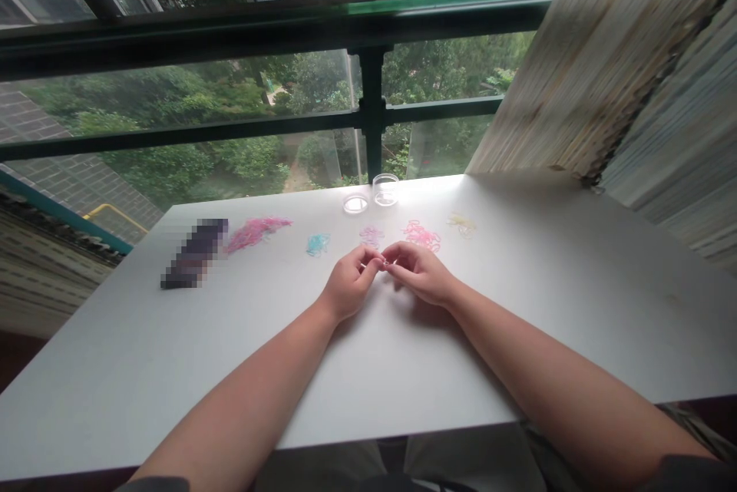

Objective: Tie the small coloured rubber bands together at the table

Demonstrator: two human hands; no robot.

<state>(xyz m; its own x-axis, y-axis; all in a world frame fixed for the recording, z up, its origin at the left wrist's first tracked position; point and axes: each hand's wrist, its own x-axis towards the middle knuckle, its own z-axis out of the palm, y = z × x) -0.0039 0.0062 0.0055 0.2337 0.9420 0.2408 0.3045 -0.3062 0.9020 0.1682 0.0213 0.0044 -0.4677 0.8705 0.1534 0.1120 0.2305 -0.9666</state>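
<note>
My left hand (352,281) and my right hand (422,274) meet over the middle of the white table (368,369). Thumb and fingers of both are pinched together at one spot, around something tiny that I cannot make out. Just beyond the fingertips lie a lilac pile (371,235) and a bright pink pile (422,236) of small thin pieces, some loop-shaped. A turquoise pile (317,244) is left of my left hand, and a pale yellow pile (461,224) lies past my right hand.
A larger pink heap (257,232) lies at the left, beside a dark, pixelated oblong item (196,254). A clear round container (385,190) and a shallow clear round piece (355,204) stand at the back edge. Behind are a green window rail (276,28) and a striped curtain (553,62).
</note>
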